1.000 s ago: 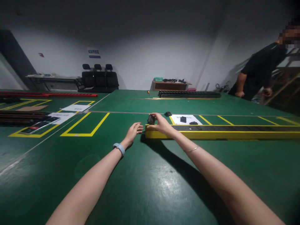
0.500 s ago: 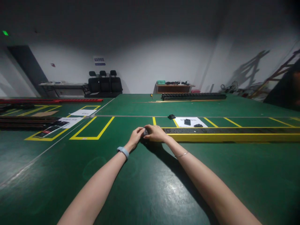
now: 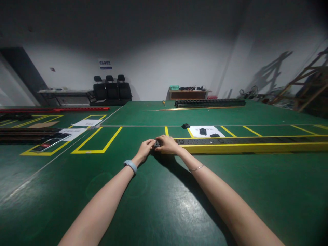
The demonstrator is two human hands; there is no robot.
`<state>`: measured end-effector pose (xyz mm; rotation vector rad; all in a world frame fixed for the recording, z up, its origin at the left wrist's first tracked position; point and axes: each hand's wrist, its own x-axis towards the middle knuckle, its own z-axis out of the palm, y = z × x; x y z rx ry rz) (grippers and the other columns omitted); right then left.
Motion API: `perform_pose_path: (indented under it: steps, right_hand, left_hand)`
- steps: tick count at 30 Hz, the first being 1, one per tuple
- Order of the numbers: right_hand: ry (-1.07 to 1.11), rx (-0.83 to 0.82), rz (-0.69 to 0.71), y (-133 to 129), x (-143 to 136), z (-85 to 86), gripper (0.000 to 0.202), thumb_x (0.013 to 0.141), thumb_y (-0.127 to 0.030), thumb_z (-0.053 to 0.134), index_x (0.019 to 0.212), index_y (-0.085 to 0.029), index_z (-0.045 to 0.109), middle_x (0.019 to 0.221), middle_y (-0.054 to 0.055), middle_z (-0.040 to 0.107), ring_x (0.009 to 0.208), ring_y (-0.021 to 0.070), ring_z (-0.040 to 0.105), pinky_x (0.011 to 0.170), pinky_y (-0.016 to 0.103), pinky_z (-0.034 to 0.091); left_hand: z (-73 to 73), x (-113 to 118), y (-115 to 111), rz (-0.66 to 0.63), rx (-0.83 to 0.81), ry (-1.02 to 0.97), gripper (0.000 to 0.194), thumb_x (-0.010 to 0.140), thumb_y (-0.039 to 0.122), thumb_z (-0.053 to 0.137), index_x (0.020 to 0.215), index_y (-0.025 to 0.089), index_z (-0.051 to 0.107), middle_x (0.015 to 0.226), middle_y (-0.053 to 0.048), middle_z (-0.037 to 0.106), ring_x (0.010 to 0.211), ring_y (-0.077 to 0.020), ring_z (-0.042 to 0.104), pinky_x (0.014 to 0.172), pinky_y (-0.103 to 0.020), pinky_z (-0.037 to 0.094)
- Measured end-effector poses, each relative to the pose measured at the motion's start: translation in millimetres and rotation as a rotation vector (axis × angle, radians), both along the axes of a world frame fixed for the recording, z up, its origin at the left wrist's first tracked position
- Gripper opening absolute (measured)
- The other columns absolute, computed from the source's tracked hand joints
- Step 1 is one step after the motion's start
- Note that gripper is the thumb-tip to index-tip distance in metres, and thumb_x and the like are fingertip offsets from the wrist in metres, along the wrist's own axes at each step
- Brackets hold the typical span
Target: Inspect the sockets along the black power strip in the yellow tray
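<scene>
A long yellow power strip (image 3: 246,149) with a dark socketed top lies across the green table. At its left end my two hands meet over a small dark piece with a light outline (image 3: 157,144), mostly covered by fingers. My left hand (image 3: 146,149), its wrist in a blue band, pinches this piece from the left. From the right, my right hand (image 3: 167,145) curls over the strip's end, thumb and fingertips on the same piece. Whether the piece is joined to the strip, I cannot tell.
Beyond the strip, small black parts (image 3: 203,131) lie on a white sheet (image 3: 219,132), and another black part (image 3: 185,126) sits just left of it. Long black rails (image 3: 210,103) lie farther back. At left are a phone-like slab (image 3: 51,142) and dark bars (image 3: 23,136).
The view has shifted slightly, so the surroundings sit a little more to the left. Both hands stay at the strip's left end, and slightly more of the small dark piece shows between them.
</scene>
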<state>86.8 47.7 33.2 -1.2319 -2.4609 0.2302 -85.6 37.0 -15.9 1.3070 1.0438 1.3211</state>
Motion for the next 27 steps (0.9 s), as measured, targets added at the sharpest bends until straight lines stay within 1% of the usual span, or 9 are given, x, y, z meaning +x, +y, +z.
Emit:
perform_pose_path:
  steps: [3, 7, 14, 19, 22, 25, 27]
  right_hand:
    - [0.000, -0.007, -0.006, -1, 0, 1.0, 0.060, 0.075, -0.048, 0.073, 0.125, -0.018, 0.060, 0.126, 0.012, 0.060, 0.116, 0.0264, 0.056, 0.098, 0.038, 0.039]
    - [-0.015, -0.024, -0.008, 0, -1, 2.4, 0.059, 0.078, -0.048, 0.071, 0.127, -0.017, 0.060, 0.124, 0.014, 0.061, 0.116, 0.0270, 0.055, 0.098, 0.038, 0.039]
    - [-0.048, -0.042, -0.004, -1, -1, 5.0, 0.062, 0.082, -0.051, 0.067, 0.132, -0.015, 0.056, 0.125, 0.017, 0.060, 0.117, 0.0294, 0.055, 0.098, 0.039, 0.039]
    - [-0.069, -0.069, 0.026, 0, 0, 6.6, 0.062, 0.085, -0.050, 0.064, 0.135, -0.016, 0.054, 0.130, 0.017, 0.057, 0.121, 0.0301, 0.052, 0.100, 0.041, 0.037]
    - [-0.068, -0.087, 0.047, 2, 2, 8.9, 0.059, 0.084, -0.048, 0.065, 0.134, -0.018, 0.055, 0.133, 0.016, 0.056, 0.122, 0.0293, 0.052, 0.101, 0.041, 0.037]
    - [-0.060, -0.097, 0.065, 3, 5, 11.0, 0.057, 0.081, -0.042, 0.069, 0.132, -0.020, 0.057, 0.136, 0.013, 0.055, 0.124, 0.0265, 0.052, 0.102, 0.037, 0.038]
    - [-0.049, -0.089, 0.058, 2, 5, 11.1, 0.056, 0.080, -0.042, 0.070, 0.130, -0.019, 0.058, 0.135, 0.012, 0.056, 0.123, 0.0258, 0.052, 0.101, 0.036, 0.039]
  left_hand:
    - [0.7, 0, -1, -0.019, -0.006, -0.002, 0.037, 0.073, 0.045, 0.072, 0.092, 0.012, 0.073, 0.093, -0.010, 0.072, 0.080, -0.0173, 0.063, 0.069, -0.025, 0.047]
    - [0.1, 0, -1, -0.025, -0.012, 0.001, 0.041, 0.073, 0.047, 0.072, 0.095, 0.012, 0.073, 0.097, -0.011, 0.072, 0.080, -0.0171, 0.063, 0.069, -0.025, 0.047]
    - [-0.8, 0, 0, -0.009, -0.018, 0.009, 0.044, 0.072, 0.051, 0.072, 0.094, 0.012, 0.073, 0.095, -0.011, 0.072, 0.082, -0.0181, 0.064, 0.070, -0.025, 0.048]
    - [-2.1, -1, 0, -0.002, -0.025, 0.012, 0.046, 0.072, 0.054, 0.071, 0.092, 0.013, 0.072, 0.092, -0.009, 0.071, 0.078, -0.0171, 0.064, 0.068, -0.025, 0.048]
    - [-0.6, 0, -1, -0.012, -0.032, 0.016, 0.046, 0.071, 0.054, 0.072, 0.093, 0.013, 0.071, 0.092, -0.010, 0.072, 0.079, -0.0171, 0.064, 0.069, -0.026, 0.049]
    - [2.9, 1, -4, -0.035, -0.042, 0.026, 0.047, 0.069, 0.052, 0.075, 0.094, 0.012, 0.072, 0.093, -0.010, 0.072, 0.080, -0.0180, 0.065, 0.072, -0.027, 0.050]
    - [4.5, 3, -5, -0.034, -0.041, 0.029, 0.046, 0.069, 0.051, 0.075, 0.094, 0.012, 0.072, 0.093, -0.010, 0.072, 0.082, -0.0188, 0.066, 0.074, -0.028, 0.051]
